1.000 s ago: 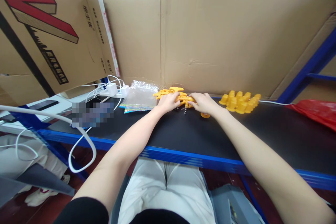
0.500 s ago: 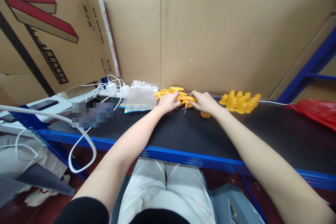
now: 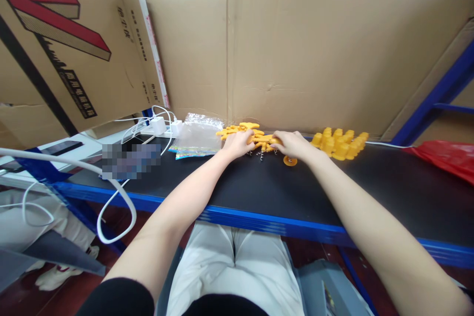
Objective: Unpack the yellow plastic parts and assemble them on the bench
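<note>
Apparently, the step in hand is handling the yellow-orange, bar-shaped plastic pieces with silvery spirals (image 3: 264, 143), heaped between the hands. The left hand (image 3: 237, 144) and right hand (image 3: 292, 144) curl against them; whether either pinches one, I cannot tell. The next move likely calls for a grip clear of the spirals.

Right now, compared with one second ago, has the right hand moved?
Yes: the right hand has shifted slightly to the right, closer to the group of yellow cup-shaped pieces, which has stayed in place.
</note>
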